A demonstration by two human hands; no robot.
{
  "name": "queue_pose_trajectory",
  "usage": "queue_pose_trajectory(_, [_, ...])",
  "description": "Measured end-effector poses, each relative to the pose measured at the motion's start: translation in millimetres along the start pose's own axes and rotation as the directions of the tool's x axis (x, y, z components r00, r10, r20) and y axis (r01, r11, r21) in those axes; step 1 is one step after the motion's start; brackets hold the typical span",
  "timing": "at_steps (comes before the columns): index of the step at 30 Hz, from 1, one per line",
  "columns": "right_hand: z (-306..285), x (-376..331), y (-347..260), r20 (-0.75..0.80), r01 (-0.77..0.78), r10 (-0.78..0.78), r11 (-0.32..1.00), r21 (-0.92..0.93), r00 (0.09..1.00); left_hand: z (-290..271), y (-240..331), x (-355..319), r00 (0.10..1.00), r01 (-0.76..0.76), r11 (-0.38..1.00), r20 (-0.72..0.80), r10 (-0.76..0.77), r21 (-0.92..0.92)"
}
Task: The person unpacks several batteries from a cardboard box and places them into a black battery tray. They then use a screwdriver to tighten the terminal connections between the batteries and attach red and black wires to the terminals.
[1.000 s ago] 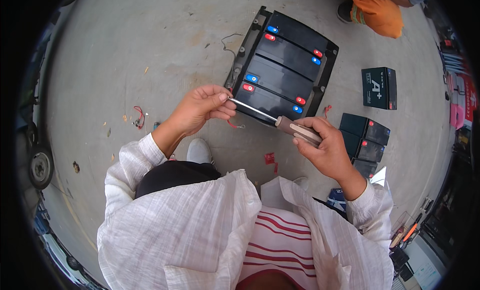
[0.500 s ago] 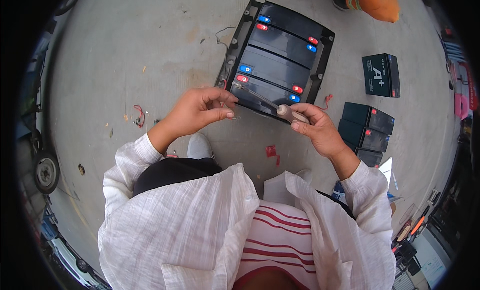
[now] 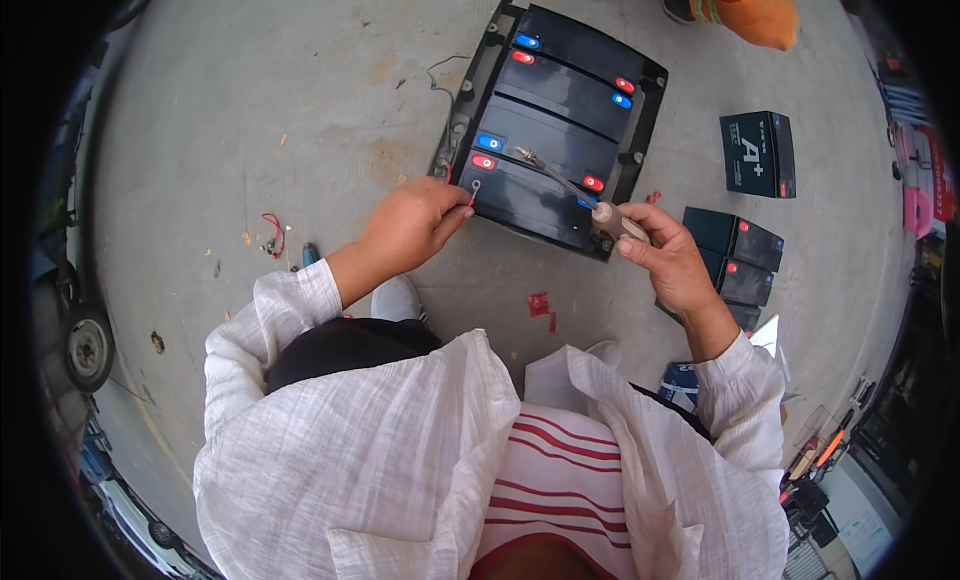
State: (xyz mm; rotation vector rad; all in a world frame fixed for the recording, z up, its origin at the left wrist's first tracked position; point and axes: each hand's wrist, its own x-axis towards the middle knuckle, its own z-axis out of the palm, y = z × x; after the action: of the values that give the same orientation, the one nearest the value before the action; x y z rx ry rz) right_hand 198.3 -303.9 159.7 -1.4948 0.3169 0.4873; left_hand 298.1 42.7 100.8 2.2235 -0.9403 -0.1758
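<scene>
My left hand is closed at the near left corner of a black battery tray. Between thumb and fingertips it pinches a ring terminal, whose metal eye sticks up over the nearest battery. My right hand grips a screwdriver by its pale handle. Its shaft slants up and left above the batteries, and a small metal piece sits at the tip. Several dark batteries lie side by side in the tray, with red terminals and blue terminals at their ends. The wire behind the ring terminal is mostly hidden by my fingers.
On the floor to the right stand a single battery and a group of batteries. A red wire piece lies left of my hand; red scraps lie by my feet. Another person's orange-clad leg is at the top right.
The screwdriver's tip has moved right and away from the near left terminal, with my right hand shifting slightly right and down. My left fingers have closed, and the ring terminal now shows in them.
</scene>
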Motion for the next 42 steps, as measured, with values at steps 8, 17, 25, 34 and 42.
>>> queue_pose_trajectory(8, [-6.3,3.8,-5.0,-0.071,-0.024,0.013,0.987,-0.16,0.997,15.0,0.0,24.9,0.981,0.166,0.977,-0.074,-0.177,-0.132])
queue_pose_trajectory(17, [-2.4,9.2,-26.4,-0.112,-0.061,0.017,0.913,-0.404,0.994,28.2,-14.5,25.6,0.98,0.079,0.994,-0.175,-0.091,-0.079])
queue_pose_trajectory(25, [4.0,18.1,-44.1,-0.157,-0.091,-0.002,0.808,-0.582,0.988,27.3,-21.0,21.3,0.971,0.023,0.999,-0.238,-0.033,-0.047])
queue_pose_trajectory(34, [11.7,26.4,-48.8,-0.128,0.001,-0.138,0.683,-0.731,0.982,23.9,-20.2,22.0,0.975,-0.013,0.999,-0.224,0.002,-0.046])
queue_pose_trajectory(42, [53.5,15.5,-99.2,0.023,0.119,-0.345,0.262,-0.958,0.938,26.1,-20.3,22.1,0.972,-0.033,0.999,-0.232,0.03,-0.007])
